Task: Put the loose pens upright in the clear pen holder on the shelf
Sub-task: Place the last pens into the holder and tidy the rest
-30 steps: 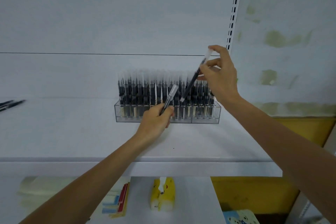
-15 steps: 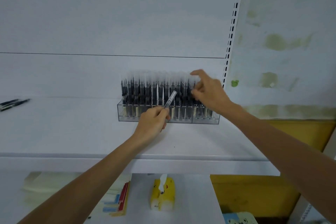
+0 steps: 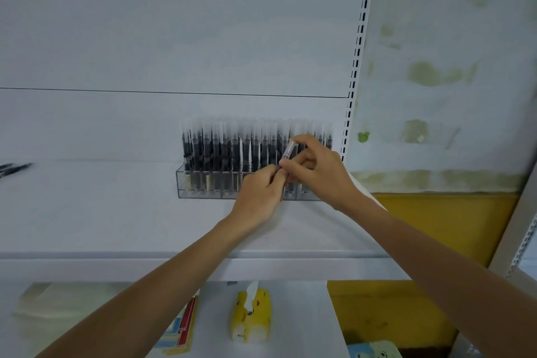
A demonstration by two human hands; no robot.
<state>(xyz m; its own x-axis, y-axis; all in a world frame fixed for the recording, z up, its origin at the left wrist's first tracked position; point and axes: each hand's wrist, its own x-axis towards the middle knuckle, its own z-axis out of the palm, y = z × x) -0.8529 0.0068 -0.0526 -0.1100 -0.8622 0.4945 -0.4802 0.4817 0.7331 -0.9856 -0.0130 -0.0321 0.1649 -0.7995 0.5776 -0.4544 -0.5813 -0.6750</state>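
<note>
View: head camera only, looking up at a white shelf (image 3: 87,212).
Left hand (image 3: 261,192): fingers curled, gripping the lower end of a clear-capped pen (image 3: 287,151) in front of the holder.
Right hand (image 3: 316,174): thumb and forefinger pinched the same pen higher up, near the cap; both hands touched at the barrel.
Pen position: tilted, cap uppermost, in front of the right half of the holder, not seated in it.
Clear pen holder (image 3: 203,193): stood at the back of the shelf, just left of the slotted upright (image 3: 356,67).
Standing pens (image 3: 220,151): dense upright rows, dark barrels with pale caps; free slots could not be made out.
Loose pens (image 3: 14,168): at least two dark ones lay flat at the far left edge of the shelf, well apart from the holder; blurred.
Progress (judged): holder looked nearly full, so most of the job seemed done.
Left to do (judged): seat the held pen, then fetch those on the left.
Below: yellow tissue pack (image 3: 250,314) on the lower shelf.
</note>
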